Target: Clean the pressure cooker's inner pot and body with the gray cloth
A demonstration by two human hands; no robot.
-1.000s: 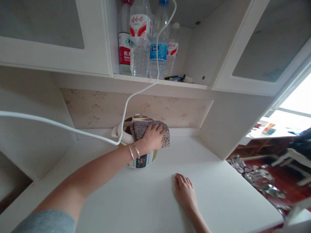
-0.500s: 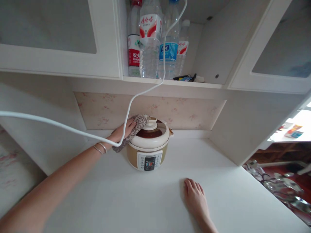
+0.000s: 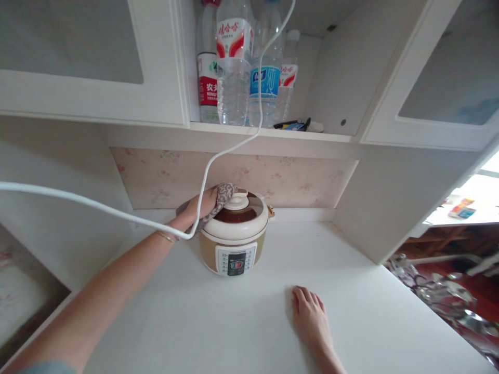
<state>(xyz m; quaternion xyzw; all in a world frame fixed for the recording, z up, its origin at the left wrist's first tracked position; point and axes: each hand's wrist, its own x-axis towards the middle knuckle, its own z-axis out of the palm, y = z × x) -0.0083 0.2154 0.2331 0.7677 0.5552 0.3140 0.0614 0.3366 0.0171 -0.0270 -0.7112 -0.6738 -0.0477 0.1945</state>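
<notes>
A patterned grey-brown cloth (image 3: 225, 195) is gripped in my left hand (image 3: 207, 201), which presses it against the left side of a cooker's lid. The electric pressure cooker (image 3: 209, 250) is beige and gold with a brown-and-white lid; its front panel faces me. The lid handle (image 3: 237, 200) is just right of the cloth, which partly covers the lid's left edge. Some of my left fingers are hidden by the cloth. To the right and nearer me, my right hand (image 3: 312, 318) rests palm down on the white tabletop (image 3: 234, 322), holding nothing, its fingers loosely bent.
A white cable (image 3: 230, 149) hangs across the view in front of my left wrist. Above the cooker, a cabinet shelf (image 3: 331, 136) holds several plastic bottles (image 3: 234, 88) and small items. White side panels (image 3: 390, 197) flank the tabletop. Shiny clutter (image 3: 440, 296) lies beyond its right edge.
My left hand has turned slightly with the cloth over the lid's left side, and more of my forearm shows. The whole view has shifted a little. My right hand stays resting.
</notes>
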